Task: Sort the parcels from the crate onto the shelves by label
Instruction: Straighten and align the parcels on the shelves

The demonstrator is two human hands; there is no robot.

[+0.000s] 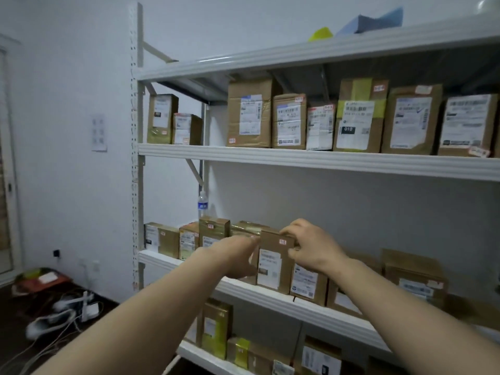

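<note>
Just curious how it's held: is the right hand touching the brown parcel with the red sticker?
Touching. The head view shows the right hand with its fingers curled over the upper right corner of the parcel, with no gap between them.
</note>
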